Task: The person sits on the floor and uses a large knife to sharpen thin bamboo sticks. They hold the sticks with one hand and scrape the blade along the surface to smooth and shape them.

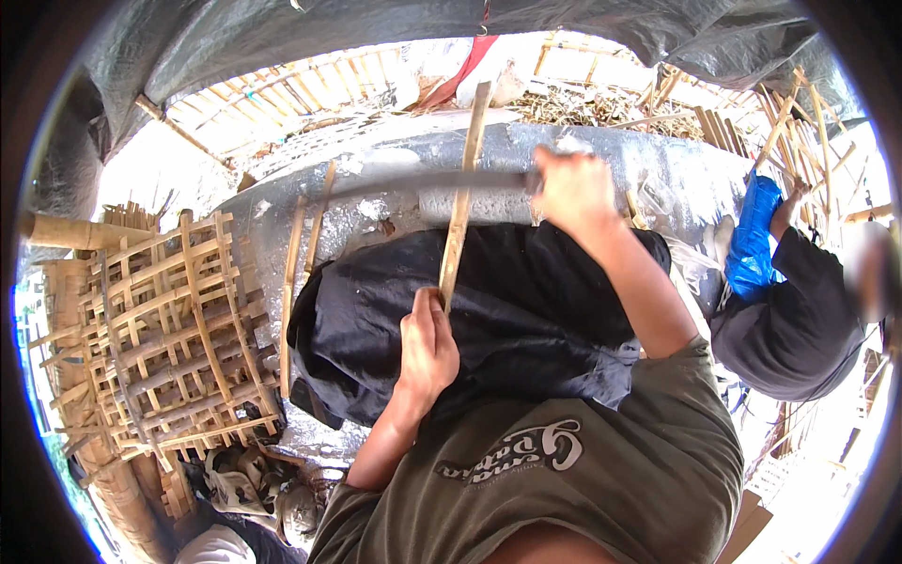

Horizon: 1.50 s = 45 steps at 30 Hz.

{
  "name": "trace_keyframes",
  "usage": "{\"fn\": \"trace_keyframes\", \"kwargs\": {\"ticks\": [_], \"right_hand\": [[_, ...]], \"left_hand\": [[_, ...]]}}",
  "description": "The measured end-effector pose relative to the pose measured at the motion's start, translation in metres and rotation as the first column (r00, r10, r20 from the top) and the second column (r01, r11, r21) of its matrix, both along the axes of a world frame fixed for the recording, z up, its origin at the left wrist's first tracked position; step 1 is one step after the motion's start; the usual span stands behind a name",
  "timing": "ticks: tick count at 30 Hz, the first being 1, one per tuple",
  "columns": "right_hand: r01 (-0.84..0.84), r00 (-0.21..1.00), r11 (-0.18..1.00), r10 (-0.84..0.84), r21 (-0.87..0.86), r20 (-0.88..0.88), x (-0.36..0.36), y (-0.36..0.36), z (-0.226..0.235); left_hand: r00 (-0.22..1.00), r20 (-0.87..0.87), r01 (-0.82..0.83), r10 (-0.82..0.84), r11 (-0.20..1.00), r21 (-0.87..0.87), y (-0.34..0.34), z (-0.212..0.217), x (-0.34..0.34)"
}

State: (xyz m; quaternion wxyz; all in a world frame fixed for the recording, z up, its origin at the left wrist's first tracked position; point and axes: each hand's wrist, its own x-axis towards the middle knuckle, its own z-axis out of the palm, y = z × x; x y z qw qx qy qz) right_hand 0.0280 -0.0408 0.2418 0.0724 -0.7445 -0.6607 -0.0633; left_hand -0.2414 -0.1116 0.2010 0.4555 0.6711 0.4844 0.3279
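Observation:
My left hand point(428, 346) is closed around the lower end of a long bamboo strip point(460, 218). The strip slants up and away from me, over the black cloth point(376, 301) that covers my lap. My right hand point(575, 193) grips the handle of a machete point(413, 182). Its long dark blade points left and crosses the strip at about mid-length; motion blurs it. I cannot tell whether the edge touches the bamboo.
Bamboo lattice panels point(164, 329) are stacked at the left. Two thin bamboo strips point(294, 273) lie beside the cloth. At the right sits another person point(794, 320), near a blue plastic bundle point(754, 235). Bamboo shavings point(601, 108) are heaped at the back.

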Motion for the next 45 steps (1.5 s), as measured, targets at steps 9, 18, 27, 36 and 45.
{"fn": "trace_keyframes", "kwargs": {"ticks": [9, 18, 27, 36, 45], "right_hand": [[-0.201, 0.975, 0.980, 0.199, 0.005, 0.101, 0.003, -0.013, -0.009], [-0.051, 0.999, 0.999, 0.051, 0.008, 0.003, 0.000, -0.011, 0.002], [-0.010, 0.996, 0.996, 0.003, 0.087, 0.085, 0.019, -0.001, -0.008], [0.036, 0.998, 0.998, -0.038, 0.048, 0.041, 0.033, -0.003, -0.001], [0.098, 0.994, 0.995, -0.096, -0.031, 0.059, 0.021, -0.007, 0.019]], "left_hand": [[0.998, -0.024, 0.057, -0.056, 0.998, 0.039, 0.001, 0.000, 0.013], [0.999, -0.033, 0.045, -0.044, 0.998, 0.037, 0.007, -0.001, 0.008], [0.998, 0.015, 0.057, -0.058, 0.998, 0.038, 0.009, -0.004, 0.012], [0.997, -0.002, 0.077, -0.077, 0.997, 0.011, 0.015, 0.018, 0.016], [0.996, 0.072, 0.049, -0.051, 0.998, 0.030, -0.002, 0.000, 0.012]]}}
